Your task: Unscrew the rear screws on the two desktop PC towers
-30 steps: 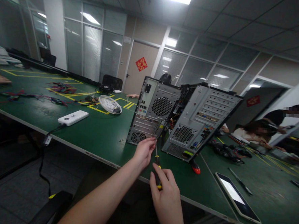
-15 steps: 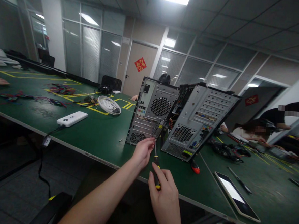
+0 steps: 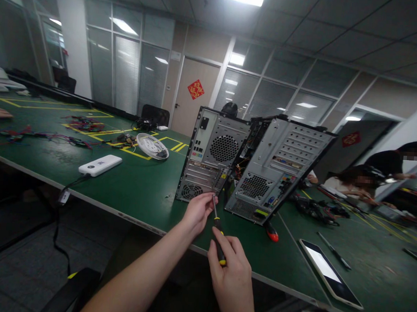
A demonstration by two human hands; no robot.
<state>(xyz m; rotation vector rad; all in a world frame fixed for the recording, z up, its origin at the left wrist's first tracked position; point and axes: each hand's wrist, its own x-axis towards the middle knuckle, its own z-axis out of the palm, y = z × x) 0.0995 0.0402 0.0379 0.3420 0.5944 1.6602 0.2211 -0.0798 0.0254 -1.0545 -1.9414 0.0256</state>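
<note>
My right hand (image 3: 231, 270) is closed around the black-and-yellow handle of a screwdriver (image 3: 218, 241), its thin shaft pointing up and away from me. At the tip, my left hand (image 3: 198, 212) has its fingers pinched together by the lower right of a computer case (image 3: 214, 149). What those fingers hold, if anything, is too small to tell. The case stands upright with its back panel of ports, vents and slots toward me. Beside it on the right stands a second computer case (image 3: 274, 169), also back panel forward. Small screws (image 3: 168, 195) lie left of the first case.
On the green table (image 3: 139, 189) are a white power bank (image 3: 101, 165) with a cable, a white mesh basket (image 3: 152, 146) and tangled wires (image 3: 85, 124). To the right lie a red-tipped tool (image 3: 272, 233), a phone (image 3: 330, 272), a pen-like tool (image 3: 334, 251) and black cables (image 3: 314, 209). Other people sit farther right.
The screwdriver tip has shifted slightly left and its handle slightly right, with my right hand. My left hand stays almost still at the case.
</note>
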